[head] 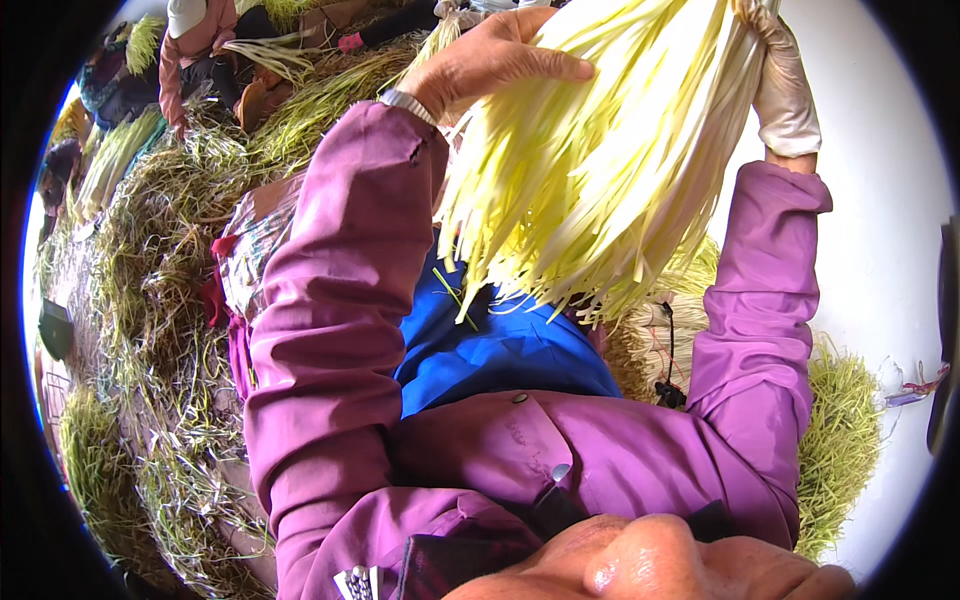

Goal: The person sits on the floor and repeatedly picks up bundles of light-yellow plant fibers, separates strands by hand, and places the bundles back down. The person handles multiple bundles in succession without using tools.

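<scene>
A large bundle of pale yellow blanched chives [600, 180] hangs in front of me, its leaf tips pointing down towards my lap. My right hand [784, 90], in a thin whitish glove, grips the pale stem end at the top. My left hand [491, 64], bare, is at the left side of the leaves, thumb in front; its other fingers are partly hidden. Under the leaf tips a blue apron [502, 360] covers my lap, with a few loose strands on it. To the right of my lap lie stacked white-stemmed chives [649, 345], beside a black cord [670, 341].
Loose leaf trimmings [157, 225] cover the floor at left. A person in a pink top [196, 52] sits at upper left with another bunch [274, 52]. A plastic-wrapped item [259, 247] is by my left arm. Greens [840, 450] are heaped against a white wall [877, 225].
</scene>
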